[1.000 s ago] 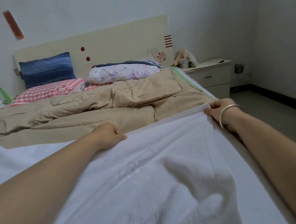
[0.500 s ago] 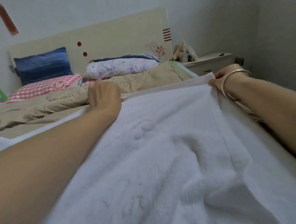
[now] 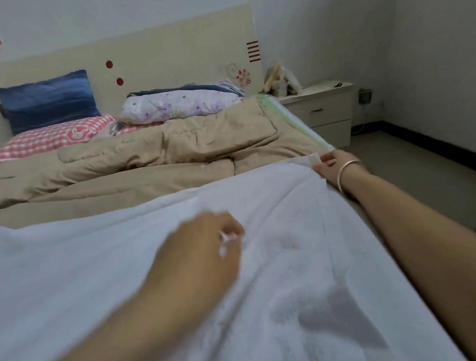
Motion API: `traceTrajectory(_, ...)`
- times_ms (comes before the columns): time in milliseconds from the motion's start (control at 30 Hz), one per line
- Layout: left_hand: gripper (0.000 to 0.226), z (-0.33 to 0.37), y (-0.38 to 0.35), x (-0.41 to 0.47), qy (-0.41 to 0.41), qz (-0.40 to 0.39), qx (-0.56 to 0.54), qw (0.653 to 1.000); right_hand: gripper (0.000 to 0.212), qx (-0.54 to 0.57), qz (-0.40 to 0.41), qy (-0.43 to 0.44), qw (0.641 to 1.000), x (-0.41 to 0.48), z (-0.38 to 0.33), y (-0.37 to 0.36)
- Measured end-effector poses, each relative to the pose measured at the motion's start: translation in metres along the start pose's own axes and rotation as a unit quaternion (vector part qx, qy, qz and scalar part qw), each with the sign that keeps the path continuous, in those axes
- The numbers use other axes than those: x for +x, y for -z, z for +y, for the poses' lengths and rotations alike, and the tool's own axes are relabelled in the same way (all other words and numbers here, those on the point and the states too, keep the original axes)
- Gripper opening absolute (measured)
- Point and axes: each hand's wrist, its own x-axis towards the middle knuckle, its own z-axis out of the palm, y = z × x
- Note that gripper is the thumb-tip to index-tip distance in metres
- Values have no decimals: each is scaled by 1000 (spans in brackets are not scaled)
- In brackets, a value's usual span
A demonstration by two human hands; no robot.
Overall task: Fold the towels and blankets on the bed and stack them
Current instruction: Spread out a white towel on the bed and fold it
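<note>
1. Towel [image 3: 293, 261]: white, rumpled, spread over the near half of the bed [image 3: 297, 119]. Its far edge lies on a tan quilt [image 3: 145, 164].
2. Left hand [image 3: 202, 256]: near centre, resting on the towel, fingers curled and bunching a pinch of its cloth (outline blurred).
3. Right hand [image 3: 331, 165]: at the bed's right edge, pinching the towel's far right corner. A bracelet [image 3: 348, 169] sits on the wrist.
4. Far end of the bed: a blue pillow [image 3: 48, 97] leans against the headboard [image 3: 166, 53], with a checked pillow [image 3: 56, 135] just in front of it. A floral bundle [image 3: 180, 104] lies to their right.
5. Nightstand [image 3: 322, 109]: far right, beside the bed.
</note>
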Motion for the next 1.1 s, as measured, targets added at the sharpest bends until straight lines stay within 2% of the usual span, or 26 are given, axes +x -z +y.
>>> traceTrajectory(33,26,9,-11,-28,-39,-20,47,998,49,45,-18,-12,999,-10,-1,2)
traceTrajectory(100,47,19,-32,-67,-50,-103,94,989,59,41,-46,5,998,-46,-12,20)
traceTrajectory(167,60,14,-45,-74,-25,-141,151,978,57,-71,-46,74,994,-106,-34,42)
traceTrajectory(233,61,17,-46,-70,-23,-151,148,977,39,-209,-61,138,966,-190,-55,74)
traceTrajectory(267,60,21,-42,-73,-24,-145,149,978,34,-262,-97,139,950,-235,-61,87)
traceTrajectory(333,58,33,-35,-77,-15,-162,168,972,42,-296,-198,67,932,-315,-59,101)
traceTrajectory(400,59,46,-25,-76,26,-200,236,951,48,-263,-262,8,928,-360,-41,103)
traceTrajectory(433,61,52,-21,-73,29,-211,271,939,46,-234,-269,-6,934,-365,-30,98)
traceTrajectory(500,60,64,-15,-80,17,-164,291,942,40,-171,-252,-28,952,-360,-9,92)
traceTrajectory(567,58,82,-1,-100,34,-56,210,976,37,-119,-260,-42,957,-352,-1,87)
traceTrajectory(633,44,112,24,-137,54,68,93,992,35,-91,-273,-44,957,-351,1,89)
traceTrajectory(667,31,131,38,-158,78,68,32,994,37,-84,-283,-44,955,-352,-1,89)
traceTrajectory(733,11,176,64,-211,145,7,-73,987,43,-106,-289,-41,951,-354,-3,92)
traceTrajectory(767,9,197,73,-237,161,-32,-108,981,44,-114,-279,-42,953,-351,-6,91)
traceTrajectory(900,17,256,94,-338,160,-124,-181,962,47,-85,-261,-69,959,-354,-13,98)
traceTrajectory(1033,30,281,98,-387,176,-144,-186,956,44,-133,-241,-46,960,-371,-17,108)
traceTrajectory(1100,42,291,97,-399,185,-179,-157,953,48,-152,-226,-30,962,-382,-17,109)
